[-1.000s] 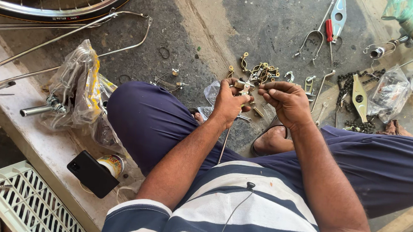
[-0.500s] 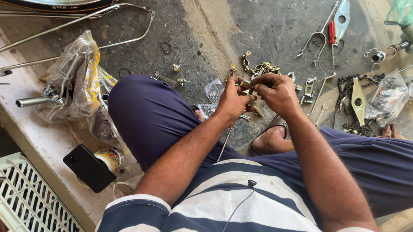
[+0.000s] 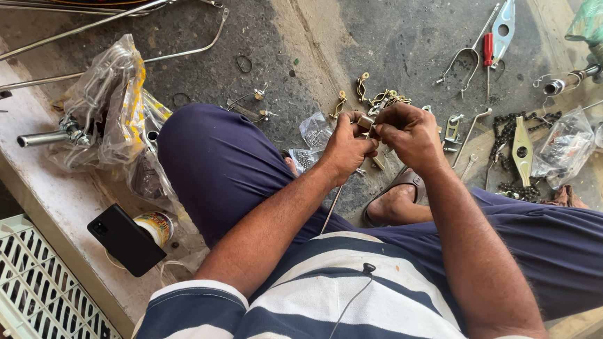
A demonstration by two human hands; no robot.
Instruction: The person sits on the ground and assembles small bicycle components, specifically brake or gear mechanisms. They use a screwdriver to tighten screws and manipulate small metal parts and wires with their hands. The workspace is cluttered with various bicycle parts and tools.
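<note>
Head view: the person sits with legs in dark blue trousers folded over a grey concrete floor (image 3: 408, 29). The left hand (image 3: 345, 148) and the right hand (image 3: 410, 134) meet just above the floor, in front of the knees. Both sets of fingers are pinched on a small brass-coloured metal fitting (image 3: 366, 124), held between the two hands; a thin metal rod (image 3: 332, 210) hangs down from beneath the left hand. Just beyond the hands lie loose brass-coloured clips (image 3: 382, 98). A small clear plastic bag of steel balls (image 3: 312, 136) lies beside the left hand. To the far right lies a dark bicycle chain (image 3: 510, 126), and a red-handled screwdriver (image 3: 489, 52) lies near the top. A black phone (image 3: 126, 239) rests on the pale ledge at the left.
</note>
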